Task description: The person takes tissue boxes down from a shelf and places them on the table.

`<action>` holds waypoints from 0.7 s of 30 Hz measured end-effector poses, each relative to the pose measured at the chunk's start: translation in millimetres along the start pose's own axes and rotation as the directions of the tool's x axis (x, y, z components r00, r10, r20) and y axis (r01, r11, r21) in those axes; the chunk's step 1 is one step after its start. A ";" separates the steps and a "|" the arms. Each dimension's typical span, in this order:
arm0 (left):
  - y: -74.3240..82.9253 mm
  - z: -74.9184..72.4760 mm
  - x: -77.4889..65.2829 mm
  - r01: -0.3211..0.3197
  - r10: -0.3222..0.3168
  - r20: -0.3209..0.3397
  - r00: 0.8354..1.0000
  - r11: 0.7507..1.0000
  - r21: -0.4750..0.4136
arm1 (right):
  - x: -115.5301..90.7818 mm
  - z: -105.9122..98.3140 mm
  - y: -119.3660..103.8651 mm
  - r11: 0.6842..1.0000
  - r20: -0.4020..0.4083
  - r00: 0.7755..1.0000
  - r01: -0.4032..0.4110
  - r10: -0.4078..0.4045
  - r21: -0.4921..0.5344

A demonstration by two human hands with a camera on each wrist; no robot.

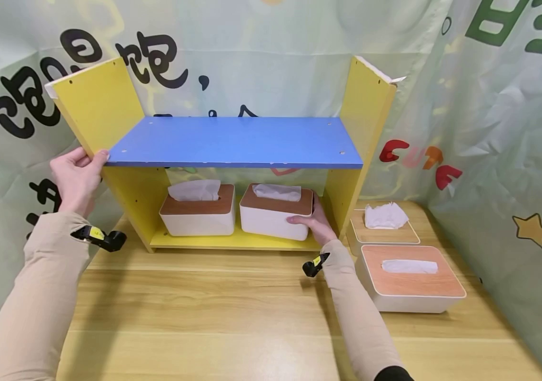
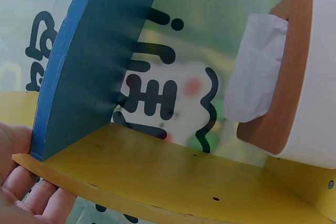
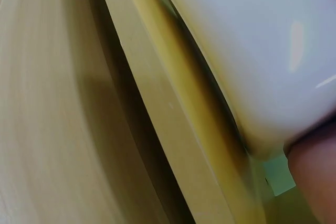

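A yellow shelf unit with a blue middle board stands on the wooden table. My left hand grips the front edge of its left side panel; in the left wrist view the thumb lies by the blue board's end and the fingers are behind the panel. In the lower compartment my right hand holds the right end of a white tissue box with a wood lid, slightly askew. Its white wall sits close above the yellow bottom board in the right wrist view. Left of it stands a similar tissue box, apart from it.
Right of the shelf, two more tissue boxes stand on the table: a nearer one with a reddish wood lid and a lighter-lidded one behind. A printed cloth hangs behind and along the sides.
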State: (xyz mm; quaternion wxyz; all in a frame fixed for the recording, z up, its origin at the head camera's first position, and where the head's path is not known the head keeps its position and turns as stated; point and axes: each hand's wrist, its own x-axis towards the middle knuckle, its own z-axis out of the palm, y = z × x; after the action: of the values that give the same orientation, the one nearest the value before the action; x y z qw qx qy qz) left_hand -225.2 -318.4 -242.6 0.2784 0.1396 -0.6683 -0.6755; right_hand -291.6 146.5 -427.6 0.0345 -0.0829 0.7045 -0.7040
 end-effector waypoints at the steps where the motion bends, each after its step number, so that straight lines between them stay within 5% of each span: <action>1: 0.0 -0.1 -0.2 -0.001 0.001 -0.004 1.000 1.000 0.004 | 0.0 0.3 -0.3 1.000 -0.001 1.000 0.000 0.000 0.004; 21: -0.1 0.5 -1.9 -0.016 0.016 0.005 1.000 0.998 -0.056 | -2.2 8.2 0.2 0.997 -0.050 0.995 0.083 -0.083 -0.003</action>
State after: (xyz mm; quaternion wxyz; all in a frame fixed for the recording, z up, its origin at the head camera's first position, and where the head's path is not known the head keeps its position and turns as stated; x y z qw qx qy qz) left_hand -224.0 -316.9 -243.0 0.2857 0.1246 -0.6509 -0.6922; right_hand -288.1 138.8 -428.0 -0.0123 -0.0944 0.7013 -0.7064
